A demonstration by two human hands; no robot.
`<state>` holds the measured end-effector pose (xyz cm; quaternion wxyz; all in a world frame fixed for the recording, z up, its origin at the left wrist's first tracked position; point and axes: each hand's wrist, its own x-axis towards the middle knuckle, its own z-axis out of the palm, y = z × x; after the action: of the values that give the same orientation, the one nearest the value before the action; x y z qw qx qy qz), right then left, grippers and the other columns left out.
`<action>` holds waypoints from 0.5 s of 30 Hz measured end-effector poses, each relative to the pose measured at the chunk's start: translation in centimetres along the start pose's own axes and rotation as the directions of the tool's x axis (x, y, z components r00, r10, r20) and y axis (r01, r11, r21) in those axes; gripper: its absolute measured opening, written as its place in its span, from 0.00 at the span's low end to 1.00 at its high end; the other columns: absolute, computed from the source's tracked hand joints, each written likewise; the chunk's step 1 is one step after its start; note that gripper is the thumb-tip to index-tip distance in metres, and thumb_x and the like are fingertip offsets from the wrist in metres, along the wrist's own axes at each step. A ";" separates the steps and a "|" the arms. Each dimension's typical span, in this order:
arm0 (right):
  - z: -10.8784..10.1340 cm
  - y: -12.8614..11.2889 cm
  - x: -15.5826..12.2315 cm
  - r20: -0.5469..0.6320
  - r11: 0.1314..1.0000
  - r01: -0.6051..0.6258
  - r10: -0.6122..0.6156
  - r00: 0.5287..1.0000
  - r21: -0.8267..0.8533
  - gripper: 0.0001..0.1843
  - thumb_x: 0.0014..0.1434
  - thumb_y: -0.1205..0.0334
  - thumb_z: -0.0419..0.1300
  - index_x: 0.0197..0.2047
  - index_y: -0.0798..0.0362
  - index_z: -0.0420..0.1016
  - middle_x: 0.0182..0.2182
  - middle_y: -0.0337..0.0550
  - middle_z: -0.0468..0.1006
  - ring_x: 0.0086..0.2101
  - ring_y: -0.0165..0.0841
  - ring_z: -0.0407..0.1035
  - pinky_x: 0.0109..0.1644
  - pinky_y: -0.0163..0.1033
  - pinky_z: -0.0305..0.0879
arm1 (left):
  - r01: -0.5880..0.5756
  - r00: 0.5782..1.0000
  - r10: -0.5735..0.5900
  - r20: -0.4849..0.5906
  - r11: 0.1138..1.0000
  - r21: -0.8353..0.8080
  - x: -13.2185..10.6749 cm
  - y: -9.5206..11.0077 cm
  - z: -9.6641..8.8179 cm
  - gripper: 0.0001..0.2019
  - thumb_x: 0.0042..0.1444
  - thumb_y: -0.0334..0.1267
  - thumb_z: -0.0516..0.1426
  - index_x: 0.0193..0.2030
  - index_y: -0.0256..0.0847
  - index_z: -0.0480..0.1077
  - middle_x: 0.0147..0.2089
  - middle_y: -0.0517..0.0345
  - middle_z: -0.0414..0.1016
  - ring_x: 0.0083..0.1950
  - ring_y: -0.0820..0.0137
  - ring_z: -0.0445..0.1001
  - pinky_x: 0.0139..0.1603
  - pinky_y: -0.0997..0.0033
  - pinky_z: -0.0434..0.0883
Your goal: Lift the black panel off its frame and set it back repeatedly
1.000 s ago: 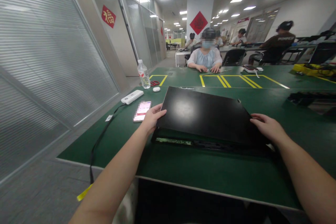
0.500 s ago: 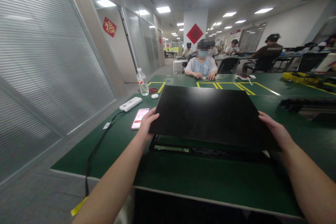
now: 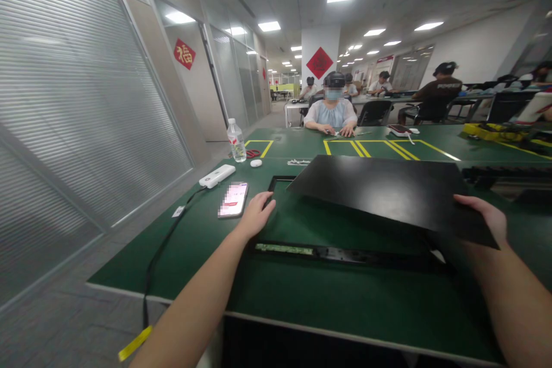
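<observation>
My right hand (image 3: 487, 215) grips the right edge of a flat black panel (image 3: 383, 184), thumb on top and fingers out of sight below. The panel is held tilted, its left corner free and its right front corner lower. Beneath it a thin black rectangular frame (image 3: 357, 255) lies on the green table, partly hidden by the panel. A green circuit strip (image 3: 282, 249) shows in the frame's near side. My left hand (image 3: 257, 215) is at the frame's left side, off the panel, with its fingers bent round that bar.
Left of the frame are a phone (image 3: 233, 200), a white power strip (image 3: 218, 176) with a black cable, a small white case (image 3: 256, 163), red scissors (image 3: 253, 153) and a water bottle (image 3: 236, 141). A person (image 3: 331, 112) sits across the table (image 3: 172, 259). Black parts (image 3: 504, 175) lie at right.
My left hand has let go of the panel and come to the frame's left side. My right hand has carried the panel rightward, uncovering more of the frame.
</observation>
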<state>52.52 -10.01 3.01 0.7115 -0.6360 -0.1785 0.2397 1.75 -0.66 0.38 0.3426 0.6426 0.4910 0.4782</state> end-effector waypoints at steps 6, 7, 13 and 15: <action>1.0 0.9 0.4 -0.150 0.980 -0.001 0.032 0.988 0.199 0.17 0.32 0.66 0.62 0.31 0.48 0.71 0.32 0.45 0.77 0.37 0.49 0.78 0.40 0.61 0.82 | -0.071 0.994 0.054 0.093 0.979 0.193 -0.1 -1.0 -0.2 0.21 0.52 0.35 0.67 0.54 0.42 0.81 0.69 0.39 0.75 0.74 0.43 0.69 0.79 0.45 0.57; 1.1 0.9 0.5 -0.155 0.971 0.002 0.036 0.987 0.239 0.16 0.32 0.66 0.61 0.31 0.48 0.70 0.34 0.46 0.78 0.39 0.50 0.79 0.41 0.62 0.82 | -0.079 0.993 0.059 0.102 0.973 0.215 -0.1 -1.2 -0.3 0.21 0.53 0.35 0.66 0.56 0.42 0.81 0.69 0.39 0.75 0.74 0.44 0.69 0.79 0.45 0.58; 1.2 1.4 1.9 -0.200 0.889 0.062 0.033 0.979 0.453 0.13 0.36 0.69 0.60 0.29 0.48 0.67 0.42 0.49 0.81 0.45 0.48 0.79 0.47 0.61 0.81 | -0.109 0.990 0.073 0.124 0.944 0.312 0.2 -2.5 -0.5 0.25 0.55 0.32 0.63 0.60 0.43 0.78 0.71 0.42 0.74 0.75 0.48 0.69 0.78 0.45 0.62; 1.1 1.6 2.6 -0.240 0.847 0.094 0.041 0.970 0.523 0.14 0.35 0.71 0.60 0.30 0.49 0.67 0.44 0.48 0.80 0.43 0.45 0.79 0.46 0.58 0.82 | -0.116 0.989 0.077 0.125 0.931 0.345 0.3 -2.8 -0.5 0.25 0.55 0.31 0.61 0.61 0.42 0.77 0.71 0.42 0.74 0.75 0.49 0.69 0.78 0.45 0.62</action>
<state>53.85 -7.48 1.45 0.8789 -0.4366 -0.0262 0.1903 0.41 0.43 -1.91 0.2247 0.7420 0.5168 0.3630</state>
